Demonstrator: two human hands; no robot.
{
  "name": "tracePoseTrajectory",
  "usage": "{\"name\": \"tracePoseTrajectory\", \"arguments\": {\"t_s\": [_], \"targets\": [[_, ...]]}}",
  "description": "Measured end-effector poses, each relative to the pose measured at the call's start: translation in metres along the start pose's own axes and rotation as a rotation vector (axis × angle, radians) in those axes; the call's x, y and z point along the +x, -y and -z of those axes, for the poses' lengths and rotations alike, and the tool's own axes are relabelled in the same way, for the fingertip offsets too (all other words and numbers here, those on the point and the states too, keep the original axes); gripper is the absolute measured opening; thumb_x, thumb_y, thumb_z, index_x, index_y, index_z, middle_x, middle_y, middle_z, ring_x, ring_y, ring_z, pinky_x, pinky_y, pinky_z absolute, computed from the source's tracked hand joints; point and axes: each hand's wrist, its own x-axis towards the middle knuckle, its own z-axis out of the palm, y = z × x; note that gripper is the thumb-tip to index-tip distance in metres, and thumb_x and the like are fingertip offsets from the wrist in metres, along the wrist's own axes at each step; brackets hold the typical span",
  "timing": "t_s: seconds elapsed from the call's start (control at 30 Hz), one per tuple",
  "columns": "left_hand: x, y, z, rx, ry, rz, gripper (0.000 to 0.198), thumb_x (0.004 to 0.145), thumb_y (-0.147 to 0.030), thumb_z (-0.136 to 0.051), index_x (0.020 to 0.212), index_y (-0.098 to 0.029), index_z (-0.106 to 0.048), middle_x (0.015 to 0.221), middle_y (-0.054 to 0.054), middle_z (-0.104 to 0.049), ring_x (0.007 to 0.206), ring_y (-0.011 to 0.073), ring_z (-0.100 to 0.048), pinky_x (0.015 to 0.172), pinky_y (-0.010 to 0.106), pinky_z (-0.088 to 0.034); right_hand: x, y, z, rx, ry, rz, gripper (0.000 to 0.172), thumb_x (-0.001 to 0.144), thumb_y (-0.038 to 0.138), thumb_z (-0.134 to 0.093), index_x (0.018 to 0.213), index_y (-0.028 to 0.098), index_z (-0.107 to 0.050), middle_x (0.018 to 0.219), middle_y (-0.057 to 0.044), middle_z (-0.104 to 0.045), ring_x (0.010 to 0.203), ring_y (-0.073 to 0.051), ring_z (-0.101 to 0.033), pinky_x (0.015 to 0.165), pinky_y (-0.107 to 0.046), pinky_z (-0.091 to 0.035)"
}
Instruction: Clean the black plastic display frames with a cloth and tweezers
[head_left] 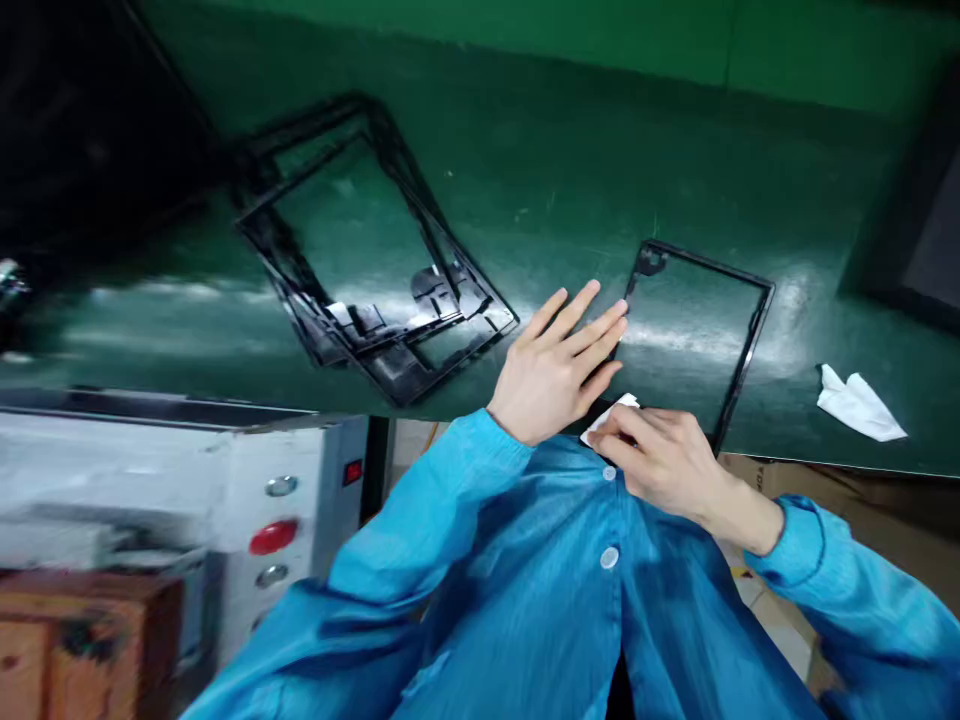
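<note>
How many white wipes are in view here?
2. One wipe is pinched under the right hand at the near edge of the green table; a second wipe lies loose far right. More may be hidden.

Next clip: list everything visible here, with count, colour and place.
table: one, green, across the view
stacked frames: several, black, on the table left of centre
single frame: one, black, on the table right of centre
white cloth: one, at the single frame's near edge
spare cloth: one, white, crumpled, far right on the table
control box: one, grey-white, lower left
red button: one, on the control box
wooden box: one, brown, bottom left
coat: one, blue, bottom
left hand: open, fingertips at the single frame's left edge
right hand: closed on the white cloth
</note>
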Motion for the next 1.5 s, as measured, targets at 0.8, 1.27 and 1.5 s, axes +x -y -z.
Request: {"name": "tracePoseTrajectory", "arguments": {"t_s": [0.8,1.27,1.5], "targets": [[0.031,0.007,0.018,-0.196,-0.081,-0.078,0.041,0.108,-0.015,-0.06,0.149,-0.014,-0.065,0.156,0.009,-0.067,0.155,0.0289,-0.057,0.127,0.05,-0.054,-0.04,0.007,0.053,1.097,-0.569,-0.79,0.004,0.102,0.021,-0.079,0.098,0.021,-0.078,0.088,-0.001,-0.066,0.063,-0.008,-0.054,0.054,-0.023,-0.041],[-0.093,-0.037,0.023,-0.1,0.102,0.214,0.124,0.086,-0.099,-0.054,0.165,-0.005,-0.042,0.168,0.023,-0.051,0.164,0.0376,-0.043,0.141,0.051,-0.023,0.051,-0.044,0.006,-0.235,-0.157,-0.226,0.021,0.104,0.003,-0.061,0.099,0.016,-0.078,0.096,-0.003,-0.074,0.065,-0.013,-0.061,0.054,-0.031,-0.039],[-0.089,-0.045,0.018,-0.053,0.058,0.241,0.111,0.093,-0.088,-0.059,0.165,-0.005,-0.044,0.167,0.023,-0.053,0.165,0.0364,-0.041,0.14,0.052,-0.023,0.054,-0.039,-0.003,-0.218,-0.243,-0.207,0.026,0.105,-0.001,-0.056,0.101,0.015,-0.077,0.097,-0.003,-0.075,0.069,-0.012,-0.062,0.059,-0.028,-0.042]]}}
